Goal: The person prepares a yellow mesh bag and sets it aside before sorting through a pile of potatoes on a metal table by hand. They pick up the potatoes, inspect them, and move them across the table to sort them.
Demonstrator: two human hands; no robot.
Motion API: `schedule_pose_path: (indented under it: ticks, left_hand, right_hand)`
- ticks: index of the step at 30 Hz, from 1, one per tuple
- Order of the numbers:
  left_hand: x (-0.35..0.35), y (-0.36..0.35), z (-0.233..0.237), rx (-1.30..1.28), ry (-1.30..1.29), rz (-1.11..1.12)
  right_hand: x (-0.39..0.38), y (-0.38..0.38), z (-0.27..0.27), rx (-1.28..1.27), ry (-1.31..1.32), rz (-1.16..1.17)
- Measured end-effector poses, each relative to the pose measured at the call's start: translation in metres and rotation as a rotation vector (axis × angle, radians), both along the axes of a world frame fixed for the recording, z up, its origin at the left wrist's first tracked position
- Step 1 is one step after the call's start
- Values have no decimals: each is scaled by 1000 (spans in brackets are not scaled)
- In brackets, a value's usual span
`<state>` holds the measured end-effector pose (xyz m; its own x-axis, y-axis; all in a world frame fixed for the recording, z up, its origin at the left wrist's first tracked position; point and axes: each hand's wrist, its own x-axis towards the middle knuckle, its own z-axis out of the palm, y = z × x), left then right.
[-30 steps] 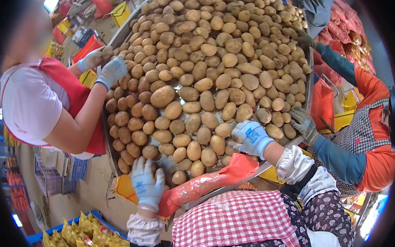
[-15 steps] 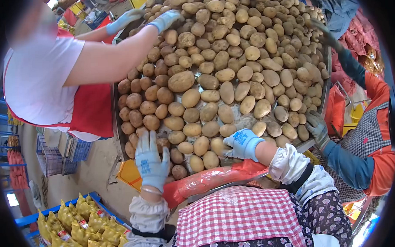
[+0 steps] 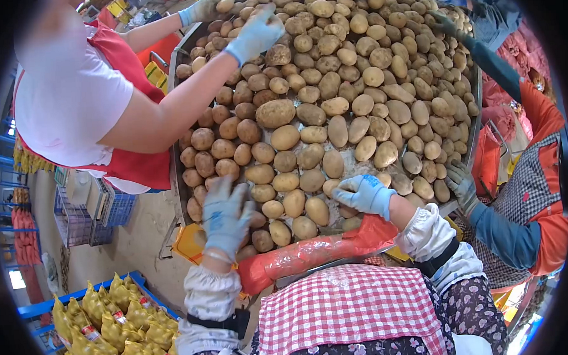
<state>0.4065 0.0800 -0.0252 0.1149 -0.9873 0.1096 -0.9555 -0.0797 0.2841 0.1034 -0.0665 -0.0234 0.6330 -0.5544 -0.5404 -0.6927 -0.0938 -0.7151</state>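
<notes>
Many loose potatoes (image 3: pixel 275 114) cover a metal-edged sorting table in front of me. My left hand (image 3: pixel 225 217), in a pale blue glove, is over the potatoes at the near left corner. Its fingers are spread and slightly blurred, and I see nothing held in them. My right hand (image 3: pixel 366 196), in a matching glove, is at the near edge on the right. Its fingers stretch left over the potatoes, with thumb and forefinger apart; the underside of the hand is hidden. A red plastic-wrapped roll (image 3: pixel 305 254) lies along the near edge between my forearms.
At the left, a co-worker's gloved hand (image 3: pixel 256 34) reaches over the potatoes. Another co-worker's glove (image 3: pixel 462 187) rests at the right rim. A blue crate (image 3: pixel 60 305) of yellow net bags stands lower left, with plastic baskets (image 3: pixel 117 211) beyond it.
My left hand has lifted slightly and shifted right in the view. My right hand has turned a little, its fingers still over the potatoes. The left co-worker's near hand has moved right.
</notes>
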Motion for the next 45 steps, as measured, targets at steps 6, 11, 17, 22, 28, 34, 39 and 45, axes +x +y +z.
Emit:
schedule_pose_path:
  ticks: [6, 11, 17, 22, 28, 34, 39, 45]
  left_hand:
    - [-19, -30, -24, 233, -208, 32]
    - [-14, -25, -17, 179, 371, 49]
    - [-32, 1, 4, 111, -23, -65]
    - [-15, 32, -34, 178, -81, 38]
    - [-11, 9, -30, 262, -115, -10]
    - [-70, -23, 17, -204, 475, -179]
    - [-26, -41, -23, -130, -141, 205]
    - [-16, -9, 5, 769, 302, -125]
  right_hand:
    - [-10, 5, 2, -31, -107, -90]
    - [3, 24, 6, 255, -523, -373]
    - [21, 27, 34, 879, -876, -588]
    - [-4, 23, 0, 1037, -996, -744]
    - [-14, 20, -13, 1044, -907, -622]
    - [7, 32, 23, 1062, -745, -503]
    - [2, 11, 36, 771, -826, -409]
    - [-12, -7, 14, 43, -363, -556]
